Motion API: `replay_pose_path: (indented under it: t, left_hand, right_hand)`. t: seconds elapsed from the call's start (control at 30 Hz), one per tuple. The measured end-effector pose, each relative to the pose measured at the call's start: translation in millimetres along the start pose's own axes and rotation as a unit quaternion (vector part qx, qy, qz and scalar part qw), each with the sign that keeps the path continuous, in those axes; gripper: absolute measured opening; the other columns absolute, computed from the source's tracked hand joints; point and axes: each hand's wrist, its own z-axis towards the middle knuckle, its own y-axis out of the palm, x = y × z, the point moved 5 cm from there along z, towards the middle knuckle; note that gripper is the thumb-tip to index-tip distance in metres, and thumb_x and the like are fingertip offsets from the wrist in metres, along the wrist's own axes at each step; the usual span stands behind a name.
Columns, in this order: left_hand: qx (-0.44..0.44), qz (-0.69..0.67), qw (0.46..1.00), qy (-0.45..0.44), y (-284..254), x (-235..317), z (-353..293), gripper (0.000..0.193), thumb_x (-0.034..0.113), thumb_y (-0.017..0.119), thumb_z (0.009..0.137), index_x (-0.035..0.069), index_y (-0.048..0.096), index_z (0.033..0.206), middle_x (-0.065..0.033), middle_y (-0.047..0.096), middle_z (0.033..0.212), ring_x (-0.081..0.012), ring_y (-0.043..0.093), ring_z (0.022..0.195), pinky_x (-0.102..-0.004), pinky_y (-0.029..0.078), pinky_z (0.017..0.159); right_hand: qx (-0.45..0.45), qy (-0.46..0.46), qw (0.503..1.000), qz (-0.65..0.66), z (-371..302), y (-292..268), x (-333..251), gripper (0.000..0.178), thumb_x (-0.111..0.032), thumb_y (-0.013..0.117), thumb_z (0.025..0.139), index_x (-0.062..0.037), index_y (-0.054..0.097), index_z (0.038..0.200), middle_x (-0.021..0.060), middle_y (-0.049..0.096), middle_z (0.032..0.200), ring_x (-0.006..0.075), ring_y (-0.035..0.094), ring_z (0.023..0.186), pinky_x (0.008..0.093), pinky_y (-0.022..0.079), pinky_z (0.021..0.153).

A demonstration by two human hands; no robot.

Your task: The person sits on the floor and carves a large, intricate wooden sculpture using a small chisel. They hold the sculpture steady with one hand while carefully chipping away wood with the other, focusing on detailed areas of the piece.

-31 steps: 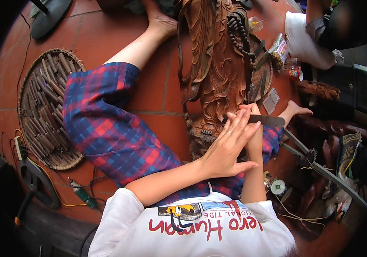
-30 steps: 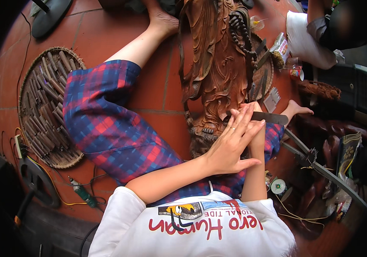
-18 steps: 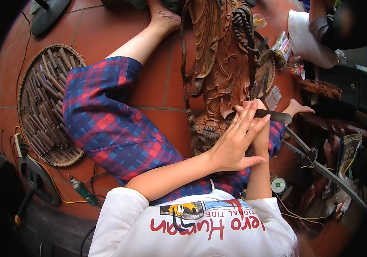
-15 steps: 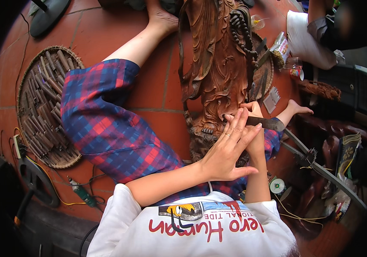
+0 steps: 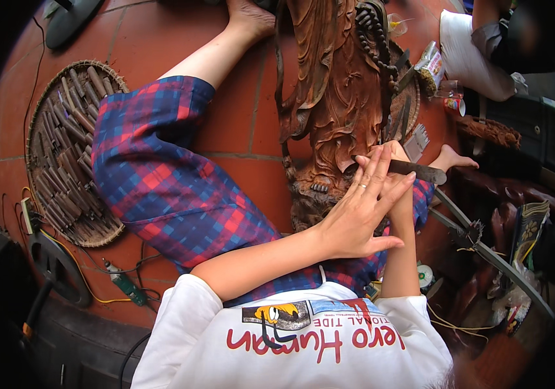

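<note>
A carved wooden statue [image 5: 335, 123] with flowing robes and a beaded strand lies before me, its base toward my lap. Against its lower carving rests the tip end of a chisel [image 5: 427, 172], whose dark round wooden handle sticks out to the right. My left hand [image 5: 363, 204] reaches across with long, straight fingers and presses the chisel against my right hand; its thumb stands apart. Beneath and behind it, my right hand [image 5: 399, 152] is closed about the chisel, its fingers partly hidden.
A round woven basket [image 5: 112, 235] of many wooden-handled tools lies on the tiled floor at left, near a green power tool [image 5: 125, 285]. Another tool basket [image 5: 410, 97] is right of the statue. Grey metal bars [image 5: 507, 266] cross the right side. Another person's white-clad leg [image 5: 465, 58] shows at upper right.
Statue, chisel and both hands appear slightly further right in the picture. The chisel's handle end sits a little higher. My grip looks the same.
</note>
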Motion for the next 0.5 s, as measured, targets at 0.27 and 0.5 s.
replay_pose_path:
  t: [0.27,0.5]
  left_hand:
    - [0.013,-0.024,1.0,0.004,-3.9,-1.0,1.8,0.106,0.058,0.078,0.078,0.006,0.031,0.157,-0.038,0.007,0.162,-0.0555,0.008,0.151,-0.0595,0.018,0.12]
    - [0.017,-0.033,0.999,0.007,-6.6,-4.4,4.8,0.105,0.058,0.078,0.079,0.006,0.032,0.157,-0.0373,0.009,0.162,-0.0539,0.009,0.151,-0.0582,0.017,0.12]
  right_hand:
    - [0.044,0.038,0.998,-0.003,-3.8,5.5,-2.7,0.032,-0.013,0.084,0.082,0.0037,0.057,0.083,0.0052,0.054,0.087,0.0137,0.057,0.075,0.0314,0.047,0.061]
    - [0.051,0.091,0.988,0.117,-3.8,6.2,6.6,0.024,-0.008,0.08,0.084,0.0021,0.058,0.091,0.0046,0.055,0.087,0.0127,0.059,0.078,0.0273,0.051,0.066]
